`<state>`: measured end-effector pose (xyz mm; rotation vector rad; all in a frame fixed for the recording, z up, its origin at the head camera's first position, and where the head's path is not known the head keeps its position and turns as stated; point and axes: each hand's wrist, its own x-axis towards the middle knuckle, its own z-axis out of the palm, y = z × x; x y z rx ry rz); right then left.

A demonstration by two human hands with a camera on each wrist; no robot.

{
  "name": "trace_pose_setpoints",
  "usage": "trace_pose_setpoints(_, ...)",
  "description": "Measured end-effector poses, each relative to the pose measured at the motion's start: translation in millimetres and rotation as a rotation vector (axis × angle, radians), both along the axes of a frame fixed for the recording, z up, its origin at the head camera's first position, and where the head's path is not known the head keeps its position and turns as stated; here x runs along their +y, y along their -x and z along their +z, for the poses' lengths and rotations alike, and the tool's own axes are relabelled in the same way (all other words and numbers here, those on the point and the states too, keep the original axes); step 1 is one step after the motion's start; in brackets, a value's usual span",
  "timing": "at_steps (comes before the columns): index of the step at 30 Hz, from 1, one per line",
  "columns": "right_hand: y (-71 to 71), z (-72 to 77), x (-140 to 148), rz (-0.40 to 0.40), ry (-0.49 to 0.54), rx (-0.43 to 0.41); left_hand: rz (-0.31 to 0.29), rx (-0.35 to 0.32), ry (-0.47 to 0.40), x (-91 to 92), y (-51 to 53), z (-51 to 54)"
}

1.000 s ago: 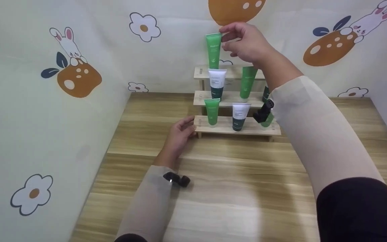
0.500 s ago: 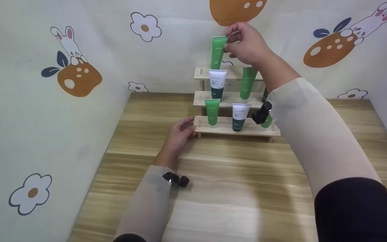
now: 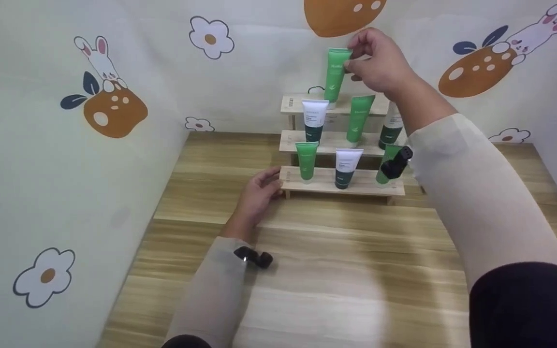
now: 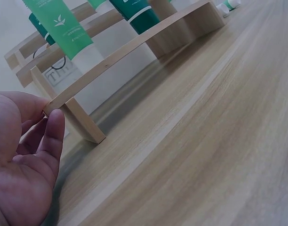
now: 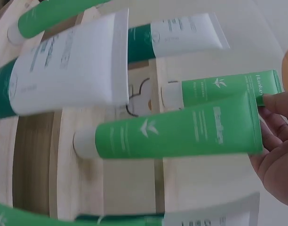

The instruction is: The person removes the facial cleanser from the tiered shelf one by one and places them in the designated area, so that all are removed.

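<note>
My right hand [image 3: 380, 60] pinches the upper edge of a green squeeze tube [image 3: 335, 75] between thumb and fingers. This tube stands cap down at the top tier of a stepped wooden rack [image 3: 322, 187]; in the right wrist view its white cap [image 5: 172, 95] is at that tier's board. Whether the cap bears on the board I cannot tell. My left hand [image 3: 257, 195] pinches the left end of the rack's lowest board [image 4: 111, 63] between thumb and finger. The middle tier holds a white-and-dark-green tube [image 3: 315, 118], a green tube [image 3: 359, 118] and another white-and-dark-green tube [image 3: 391, 130].
On the lowest tier stand a green tube [image 3: 306, 159], a white-and-dark-green tube [image 3: 346, 166] and a green tube [image 3: 386, 166], partly behind the right wrist camera [image 3: 397, 163]. The rack stands on a wood-grain table [image 3: 307, 270], before a printed backdrop [image 3: 259, 87].
My right hand has moved right with the green tube, from near the top tier's left end toward its middle. The left hand stays on the rack.
</note>
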<state>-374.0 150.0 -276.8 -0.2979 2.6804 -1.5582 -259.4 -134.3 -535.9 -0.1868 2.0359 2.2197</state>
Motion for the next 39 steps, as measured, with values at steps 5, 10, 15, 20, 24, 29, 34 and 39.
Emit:
trace_pose_setpoints(5, -3.8, 2.7, 22, -0.029, -0.015, 0.009, -0.002, 0.002, 0.004, 0.2, 0.3, -0.3)
trace_pose_setpoints(10, -6.3, 5.2, 44, -0.053, 0.016, -0.006, -0.002, 0.007, -0.010, 0.9, 0.8, -1.4)
trace_pose_setpoints(15, -10.3, 7.9, 69, -0.089, 0.078, -0.026, -0.008, 0.021, -0.029, 1.5, 1.0, -1.8)
trace_pose_setpoints(20, -15.5, 5.0, 96, -0.135, 0.163, -0.043, -0.001, 0.016, -0.027, 1.6, 0.8, -0.8)
trace_pose_setpoints(24, -20.9, -2.3, 117, -0.166, 0.243, -0.037, -0.004, 0.007, 0.007, 1.5, 0.8, -0.6)
trace_pose_setpoints(29, -29.7, -15.0, 141, -0.174, 0.426, -0.003, -0.015, 0.005, 0.033, 0.4, 0.4, -0.6)
trace_pose_setpoints(34, -38.5, -29.5, 164, -0.166, 0.633, 0.034, -0.011, -0.009, 0.022, 0.3, -0.2, 0.0)
trace_pose_setpoints(39, -45.9, -48.1, 186, -0.184, 0.717, 0.037, -0.007, -0.012, 0.010, 0.3, 0.0, 0.4)
